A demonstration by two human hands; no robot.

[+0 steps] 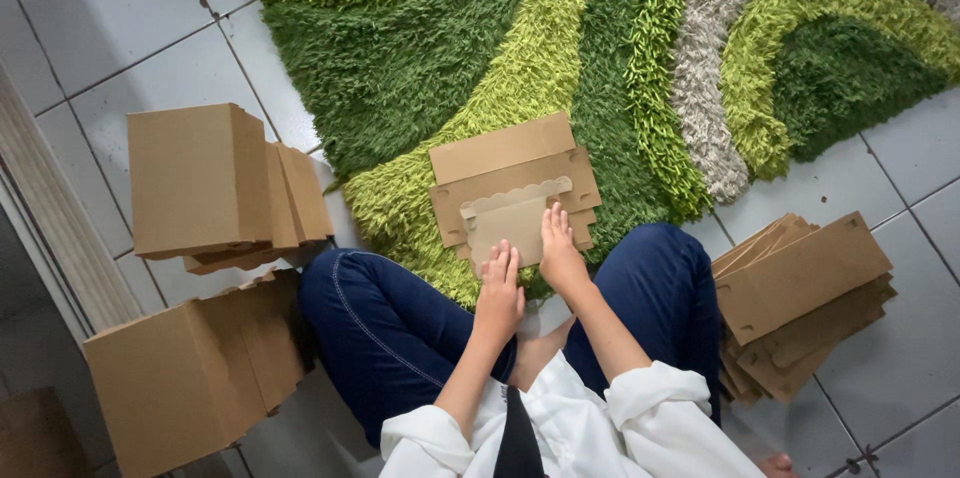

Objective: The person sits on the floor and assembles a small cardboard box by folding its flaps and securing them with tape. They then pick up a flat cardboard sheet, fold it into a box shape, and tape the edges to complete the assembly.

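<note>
A flat brown cardboard box blank (505, 178) with a scalloped flap lies on the green shaggy rug (400, 48) in front of my crossed legs. My right hand (560, 250) rests flat on the near edge of the blank, fingers together. My left hand (498, 290) lies palm down at the blank's near left corner, fingers slightly apart. Neither hand grips anything. I wear dark blue jeans and white sleeves.
Assembled cardboard boxes (200, 183) stand on the tiled floor at my left, with another larger box (190, 373) nearer me. A stack of flat cardboard blanks (800, 293) lies by my right knee. A wall edge runs along the far left.
</note>
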